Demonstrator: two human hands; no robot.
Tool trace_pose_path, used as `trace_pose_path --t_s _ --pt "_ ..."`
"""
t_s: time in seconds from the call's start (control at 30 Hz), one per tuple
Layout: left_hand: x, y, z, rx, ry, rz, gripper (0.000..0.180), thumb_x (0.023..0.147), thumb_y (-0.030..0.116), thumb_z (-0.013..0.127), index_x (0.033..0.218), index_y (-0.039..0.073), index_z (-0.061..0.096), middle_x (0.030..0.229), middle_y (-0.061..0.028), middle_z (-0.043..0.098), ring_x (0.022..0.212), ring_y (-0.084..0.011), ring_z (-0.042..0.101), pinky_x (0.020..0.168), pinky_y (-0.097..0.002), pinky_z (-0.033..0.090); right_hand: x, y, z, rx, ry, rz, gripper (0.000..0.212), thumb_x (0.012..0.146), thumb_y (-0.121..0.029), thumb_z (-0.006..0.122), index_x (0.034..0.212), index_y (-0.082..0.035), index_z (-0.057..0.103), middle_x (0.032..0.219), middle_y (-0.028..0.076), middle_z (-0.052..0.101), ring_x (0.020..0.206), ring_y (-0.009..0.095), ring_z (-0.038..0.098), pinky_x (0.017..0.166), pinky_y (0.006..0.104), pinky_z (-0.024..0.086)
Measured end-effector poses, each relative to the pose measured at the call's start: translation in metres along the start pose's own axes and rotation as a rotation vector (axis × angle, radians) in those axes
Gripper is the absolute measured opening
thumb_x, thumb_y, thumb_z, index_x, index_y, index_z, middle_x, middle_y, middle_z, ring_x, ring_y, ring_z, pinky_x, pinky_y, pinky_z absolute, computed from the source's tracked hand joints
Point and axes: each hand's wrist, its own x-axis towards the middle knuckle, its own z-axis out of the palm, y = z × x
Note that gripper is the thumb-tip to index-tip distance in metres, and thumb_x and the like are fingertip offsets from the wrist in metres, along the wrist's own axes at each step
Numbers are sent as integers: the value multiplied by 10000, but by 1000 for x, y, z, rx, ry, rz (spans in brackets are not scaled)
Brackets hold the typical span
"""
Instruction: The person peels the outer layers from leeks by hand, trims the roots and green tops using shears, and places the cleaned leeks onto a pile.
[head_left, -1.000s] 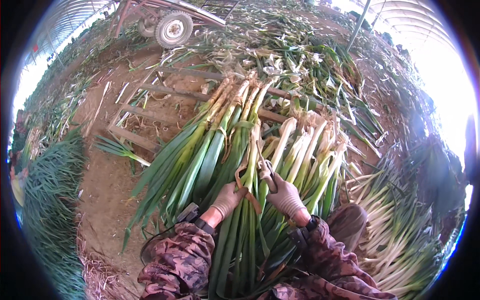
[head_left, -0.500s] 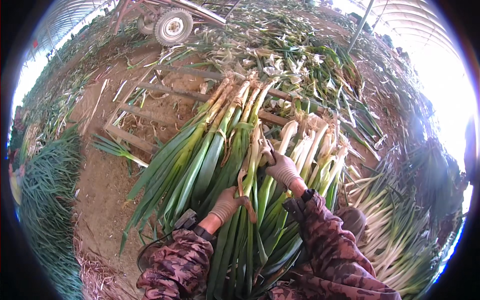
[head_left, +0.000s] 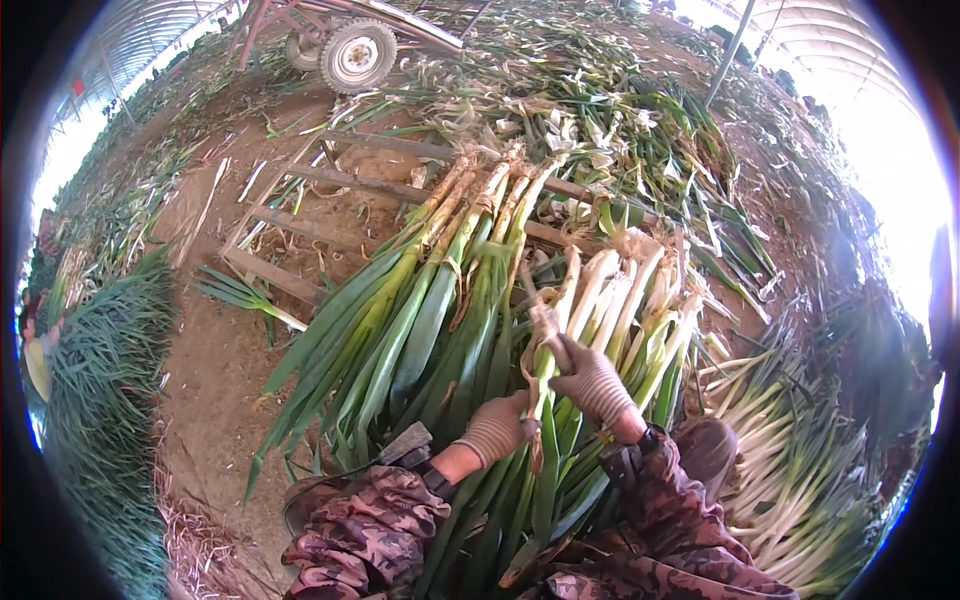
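My left hand (head_left: 497,428), in a ribbed knit glove, is closed round the leafy part of a green onion (head_left: 541,378). My right hand (head_left: 594,384), gloved alike, grips the same onion higher up, on its pale stalk. The stalk's root end is blurred and points away from me. Brown, withered leaf hangs by my left fingers. To the left of my hands lie long, thick green onions (head_left: 415,310) with earthy, dry-skinned root ends. Beyond my right hand, several onions with whiter stalks (head_left: 625,290) lie side by side.
A wooden slatted frame (head_left: 275,275) lies under the onions on bare soil. Stripped leaves (head_left: 610,110) litter the ground behind. Onions are heaped at the right (head_left: 780,480) and left (head_left: 105,400). A wheeled cart (head_left: 358,55) stands far back. My knee (head_left: 708,447) is at the right.
Both hands have moved toward me and to the right, with the onion between them. Its stalk now lies farther right, away from the dry-skinned onions. The view has shifted slightly.
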Motion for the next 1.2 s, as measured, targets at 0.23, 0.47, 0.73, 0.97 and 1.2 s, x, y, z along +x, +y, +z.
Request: trace_pose_path --t_s 0.23,0.47,0.73,0.97,1.2 --pt "41 -15 -83 164 409 -49 454 766 448 743 999 69 654 892 -178 671 840 -358 660 769 -451 520 6 -15 19 28 -26 64 682 680 -192 703 1326 -88 511 913 239 656 875 378 657 790 389 504" --pt "109 -27 -67 536 374 -269 655 750 403 770 1188 -8 510 1159 -200 591 1021 -344 628 836 -412 538 7 -3 23 138 41 42 679 686 -223 709 1321 -99 503 904 231 658 889 371 662 798 402 505" --pt "108 -68 -123 -123 195 -131 537 804 301 728 1187 -41 569 1053 -212 664 1000 -307 623 903 -359 463 -25 -2 9 219 58 14 668 690 -200 718 1310 -68 509 870 233 646 806 350 654 763 390 504" --pt "24 -47 -105 -403 191 -133 467 854 279 712 1167 -46 590 1030 -183 686 932 -263 634 871 -362 462 -89 -27 20 144 -152 89 759 708 -209 714 1405 -127 423 905 261 642 888 394 658 766 418 525" --pt "-8 -31 -94 -614 241 -150 365 943 284 617 1131 -29 624 949 -24 635 862 -111 523 814 -282 448 -118 -33 32 101 -172 62 738 740 -243 692 1407 -127 396 876 259 654 848 430 652 734 457 542"
